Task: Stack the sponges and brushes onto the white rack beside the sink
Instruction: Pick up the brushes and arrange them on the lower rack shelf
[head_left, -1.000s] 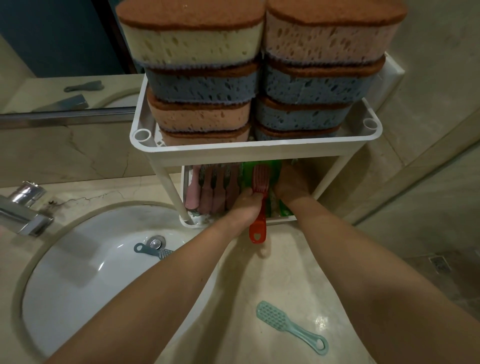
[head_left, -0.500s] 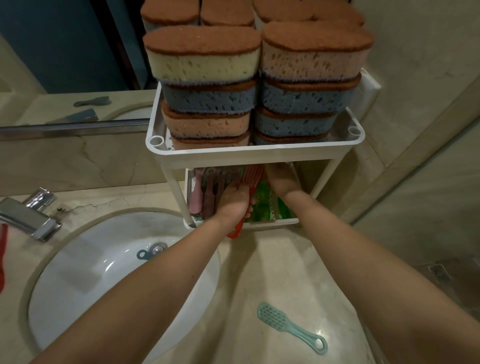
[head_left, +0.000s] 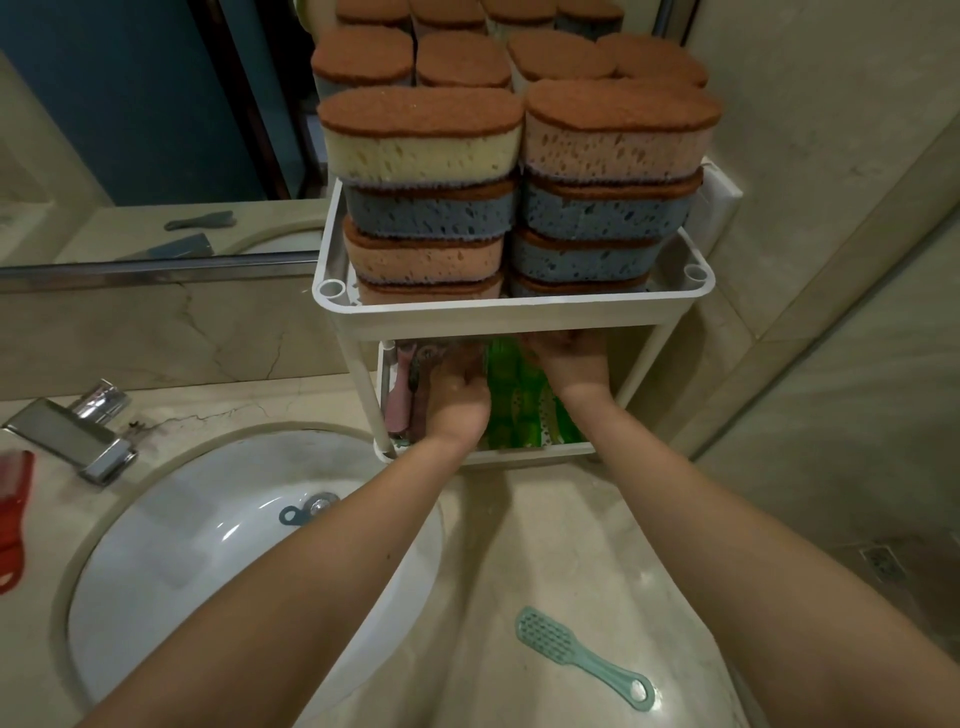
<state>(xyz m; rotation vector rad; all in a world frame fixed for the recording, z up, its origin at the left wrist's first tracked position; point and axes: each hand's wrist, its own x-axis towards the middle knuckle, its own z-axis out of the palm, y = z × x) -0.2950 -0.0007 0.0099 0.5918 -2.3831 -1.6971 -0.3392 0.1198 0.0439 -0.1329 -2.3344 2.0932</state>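
The white rack (head_left: 511, 312) stands on the counter to the right of the sink (head_left: 171, 561). Its top tier holds two tall stacks of brown-topped sponges (head_left: 423, 156). In the lower tier lie pink and brown brushes (head_left: 402, 387) on the left and green brushes (head_left: 511, 395) in the middle. My left hand (head_left: 457, 402) is inside the lower tier between those two groups; its fingers are blurred and reach under the top tier. My right hand (head_left: 571, 364) lies on the green brushes, its fingertips hidden under the top tier. No red brush shows in the rack.
A teal brush (head_left: 582, 654) lies on the counter near me. A blue brush (head_left: 296, 514) sits in the sink by the drain. Another red brush (head_left: 13, 519) lies at the left edge, beside the chrome faucet (head_left: 78, 436). A mirror runs behind the rack.
The red brush that my left hand held, handle sticking out over the rack's front edge, has gone fully into the lower tier and out of sight. Both hands stay in the tier.
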